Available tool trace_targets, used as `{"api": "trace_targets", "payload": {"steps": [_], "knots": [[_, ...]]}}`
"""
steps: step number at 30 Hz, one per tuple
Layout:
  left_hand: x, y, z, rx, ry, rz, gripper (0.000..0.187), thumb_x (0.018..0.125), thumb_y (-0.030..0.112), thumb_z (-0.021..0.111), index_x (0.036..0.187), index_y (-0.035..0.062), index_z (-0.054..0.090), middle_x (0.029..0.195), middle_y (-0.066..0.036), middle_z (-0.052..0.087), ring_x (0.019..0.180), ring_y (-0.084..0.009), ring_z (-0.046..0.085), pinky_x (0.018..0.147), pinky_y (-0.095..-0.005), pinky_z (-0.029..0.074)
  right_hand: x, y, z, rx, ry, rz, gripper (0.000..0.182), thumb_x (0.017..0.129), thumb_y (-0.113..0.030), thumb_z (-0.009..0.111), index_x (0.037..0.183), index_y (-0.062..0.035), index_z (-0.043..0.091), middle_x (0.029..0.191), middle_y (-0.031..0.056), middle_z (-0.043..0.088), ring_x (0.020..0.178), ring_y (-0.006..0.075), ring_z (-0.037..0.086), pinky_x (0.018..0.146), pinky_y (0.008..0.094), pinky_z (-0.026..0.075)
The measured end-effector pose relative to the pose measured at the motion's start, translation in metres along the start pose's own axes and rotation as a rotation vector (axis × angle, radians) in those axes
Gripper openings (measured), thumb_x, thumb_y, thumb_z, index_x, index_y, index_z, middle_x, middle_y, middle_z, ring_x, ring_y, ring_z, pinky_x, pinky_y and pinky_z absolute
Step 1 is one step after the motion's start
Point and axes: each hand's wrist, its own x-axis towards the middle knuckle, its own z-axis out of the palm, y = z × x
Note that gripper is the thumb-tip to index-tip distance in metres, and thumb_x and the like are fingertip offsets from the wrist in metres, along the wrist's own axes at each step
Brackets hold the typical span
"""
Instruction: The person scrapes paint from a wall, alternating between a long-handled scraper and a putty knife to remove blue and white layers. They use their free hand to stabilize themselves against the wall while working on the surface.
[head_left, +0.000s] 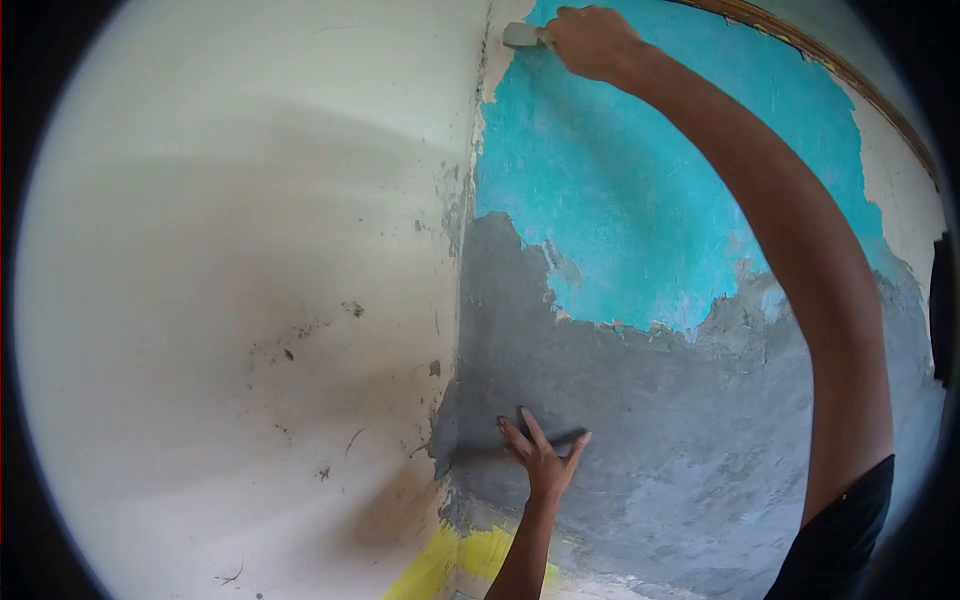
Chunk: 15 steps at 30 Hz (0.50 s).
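My right hand (594, 42) is raised high near the corner, its fingers wrapped round a scraper (521, 36). The scraper's flat blade points left, at the ragged edge between turquoise paint (620, 170) and a pale strip beside the corner. Its handle is mostly hidden in the hand. Lower down, my left hand (543, 468) has its fingers spread against the bare grey plaster (640, 400), close to the corner. Nothing is in it.
A cream wall (230, 250) with dark scuffs and chips fills the left side. Yellow paint (485, 552) shows low in the corner. Brown trim (830, 55) runs along the top right. A dark object (942, 310) stands at the right edge.
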Motion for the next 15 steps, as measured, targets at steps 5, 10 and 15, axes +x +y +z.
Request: {"api": "trace_targets", "payload": {"steps": [5, 10, 15], "knots": [[0.003, -0.014, 0.014, 0.111, -0.03, -0.004, 0.132, 0.064, 0.079, 0.067, 0.153, 0.0038, 0.006, 0.152, -0.036, -0.012, 0.143, -0.0518, -0.009, 0.102, -0.0774, 0.005, -0.015, -0.012, -0.01, 0.207, 0.477, -0.262, 0.022, 0.083, -0.018, 0.057, 0.095, -0.0052, 0.071, 0.095, 0.0171, 0.068, 0.087, 0.0357, 0.066, 0.079, 0.0473, 0.052], [0.005, -0.019, 0.015, 0.114, -0.031, 0.011, 0.132, 0.063, 0.081, 0.065, 0.153, 0.0044, 0.006, 0.152, -0.036, -0.012, 0.142, -0.0525, -0.009, 0.1, -0.0784, 0.006, -0.018, 0.003, -0.06, -0.153, -0.211, -0.069, 0.024, 0.082, -0.021, 0.061, 0.095, -0.0029, 0.07, 0.095, 0.0196, 0.069, 0.091, 0.0353, 0.067, 0.079, 0.0472, 0.051], [0.004, -0.019, 0.015, 0.124, -0.028, 0.02, 0.131, 0.063, 0.082, 0.065, 0.152, 0.004, 0.008, 0.152, -0.037, -0.012, 0.142, -0.0535, -0.008, 0.098, -0.08, 0.007, -0.02, 0.018, -0.037, 0.156, 0.409, -0.326, 0.024, 0.083, -0.021, 0.06, 0.093, -0.0021, 0.07, 0.095, 0.02, 0.069, 0.09, 0.0364, 0.066, 0.079, 0.0482, 0.051]]}}
